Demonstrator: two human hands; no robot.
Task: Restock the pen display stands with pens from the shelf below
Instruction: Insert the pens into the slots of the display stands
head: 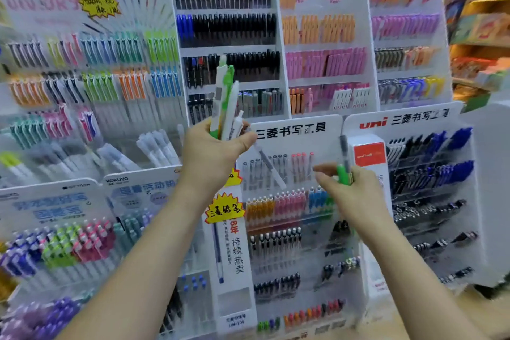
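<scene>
My left hand (pixel 214 148) is raised in the middle of the view, shut on a bunch of pens (pixel 226 101) with white and green barrels that point upward. My right hand (pixel 349 188) is lower and to the right, gripping a single green-capped pen (pixel 344 167) that stands upright in front of the white Uni display stand (pixel 299 130). That stand holds tiered rows of orange, pink, blue and black pens. A second Uni stand (pixel 430 174) with blue and black pens stands right of it.
Tall white racks (pixel 229 47) of black, orange and pink pens rise behind. A blurred rack of coloured pens (pixel 91 69) fills the left. Kokuyo stands (pixel 69 243) sit at lower left. Shop shelves (pixel 480 36) run along the far right.
</scene>
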